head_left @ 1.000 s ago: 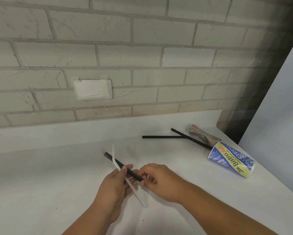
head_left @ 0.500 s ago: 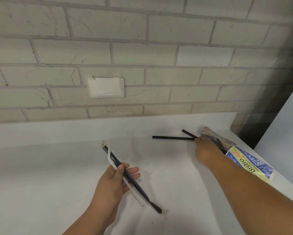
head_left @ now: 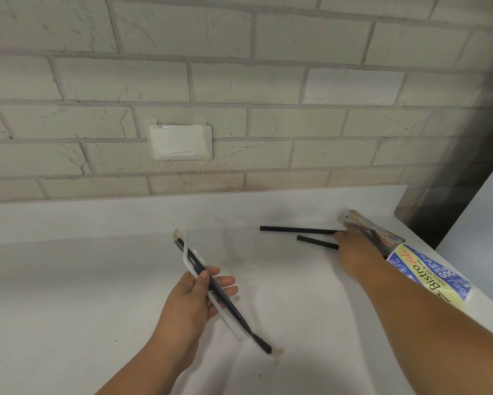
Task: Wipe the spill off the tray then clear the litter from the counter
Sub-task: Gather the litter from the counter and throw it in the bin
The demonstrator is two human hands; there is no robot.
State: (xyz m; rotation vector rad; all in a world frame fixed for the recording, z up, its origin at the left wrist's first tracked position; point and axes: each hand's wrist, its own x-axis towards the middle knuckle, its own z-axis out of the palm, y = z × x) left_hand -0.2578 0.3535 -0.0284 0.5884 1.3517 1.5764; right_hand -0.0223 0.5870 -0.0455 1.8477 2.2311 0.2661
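Note:
My left hand (head_left: 194, 303) holds a black straw (head_left: 264, 345) in a clear wrapper together with a white straw (head_left: 225, 319), both slanting above the white counter (head_left: 68, 280). My right hand (head_left: 350, 252) reaches far right, its fingers closed over the near ends of two loose black straws (head_left: 299, 230) lying on the counter. Just behind that hand lie a rolled printed wrapper (head_left: 365, 223) and a tipped blue and yellow paper cup (head_left: 427, 277). No tray or spill is in view.
A pale brick wall with a taped-over plate (head_left: 179, 142) backs the counter. A white panel (head_left: 490, 209) stands at the right, past the counter's right edge, with a dark gap beside it.
My right hand let go of the straws held in my left hand and moved right to the two black straws. My left hand stayed put with its straws.

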